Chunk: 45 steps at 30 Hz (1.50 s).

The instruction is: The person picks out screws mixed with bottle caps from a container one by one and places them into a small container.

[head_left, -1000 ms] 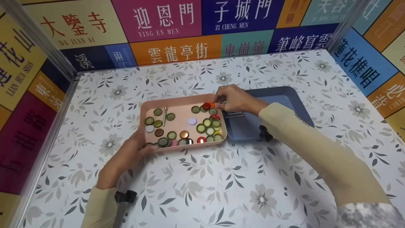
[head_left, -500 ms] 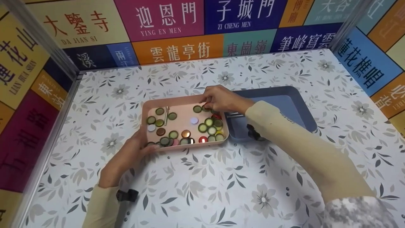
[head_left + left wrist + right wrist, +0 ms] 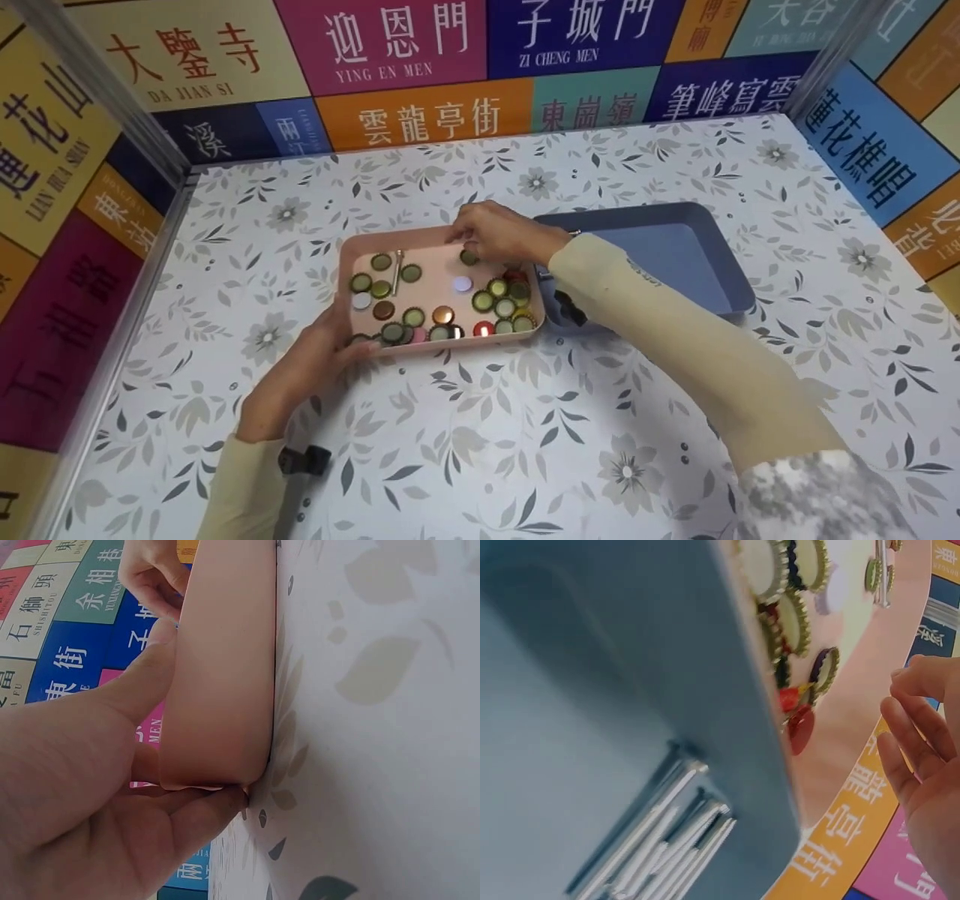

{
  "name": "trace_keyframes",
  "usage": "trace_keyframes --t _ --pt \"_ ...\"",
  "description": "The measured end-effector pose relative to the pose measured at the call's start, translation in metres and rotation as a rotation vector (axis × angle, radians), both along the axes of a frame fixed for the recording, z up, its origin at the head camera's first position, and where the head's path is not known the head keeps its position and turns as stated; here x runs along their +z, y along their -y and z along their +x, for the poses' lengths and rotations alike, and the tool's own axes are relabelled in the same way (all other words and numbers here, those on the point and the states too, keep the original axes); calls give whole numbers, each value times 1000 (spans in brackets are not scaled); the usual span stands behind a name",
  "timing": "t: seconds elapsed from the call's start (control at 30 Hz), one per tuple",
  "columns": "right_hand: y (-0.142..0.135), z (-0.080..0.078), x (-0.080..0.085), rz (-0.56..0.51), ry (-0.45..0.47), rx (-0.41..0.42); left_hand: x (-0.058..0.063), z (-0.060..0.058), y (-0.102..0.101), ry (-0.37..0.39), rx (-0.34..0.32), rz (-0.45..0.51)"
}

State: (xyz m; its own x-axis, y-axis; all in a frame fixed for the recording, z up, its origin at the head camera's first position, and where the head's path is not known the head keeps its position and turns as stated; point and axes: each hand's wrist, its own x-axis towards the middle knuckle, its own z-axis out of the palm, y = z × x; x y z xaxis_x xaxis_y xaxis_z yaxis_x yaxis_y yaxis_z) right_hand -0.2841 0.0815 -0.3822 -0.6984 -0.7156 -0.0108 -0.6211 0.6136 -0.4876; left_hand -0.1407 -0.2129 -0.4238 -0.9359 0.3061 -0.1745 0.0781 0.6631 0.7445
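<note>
A pink tray (image 3: pixel 420 238) holds many bottle caps (image 3: pixel 505 307) and one slim metal nail (image 3: pixel 397 272). My left hand (image 3: pixel 328 341) grips its left end. In the left wrist view the thumb (image 3: pixel 139 675) lies along the rim while fingertips press the outer corner. Over the tray's back right part is my right hand (image 3: pixel 499 232), fingertips low near a green-rimmed cap (image 3: pixel 469 257). The right wrist view shows those fingers (image 3: pixel 911 746) loosely bent, with nothing seen between them. A red cap (image 3: pixel 801 729) lies in the tray's back right corner.
Against the pink tray's right side stands a blue-grey tray (image 3: pixel 705 247). Several metal nails (image 3: pixel 675 832) lie in it, mostly hidden under the right forearm in the head view. Printed panels (image 3: pixel 420 112) wall the back and sides of the floral tabletop (image 3: pixel 465 442).
My right hand has moved left from the seam between the trays to over the pink tray's back part. The left hand keeps its grip on the pink tray.
</note>
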Motion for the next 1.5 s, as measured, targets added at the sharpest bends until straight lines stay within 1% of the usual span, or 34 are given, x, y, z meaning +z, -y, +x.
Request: trace_keyframes --t 0.23,0.5,0.67,0.9,1.07,1.17,1.3,1.5 --pt "17 -2 3 52 3 20 0 -1 0 12 10 -17" --pt "30 -6 5 87 8 3 1 -1 1 24 13 0" --pt "35 -8 2 81 -49 26 1 -2 1 -2 -2 3" --pt "49 -9 -2 113 -121 15 2 -1 3 -11 0 2" --pt "59 -8 -5 120 -135 12 0 -2 2 -34 -12 23" --pt "65 -8 -7 121 -135 33 -1 -1 2 -28 -7 17" --pt "71 -9 -9 156 -150 61 -1 -1 1 -19 -5 8" --pt "81 -9 -8 243 -221 74 -1 -1 1 -14 -2 27"
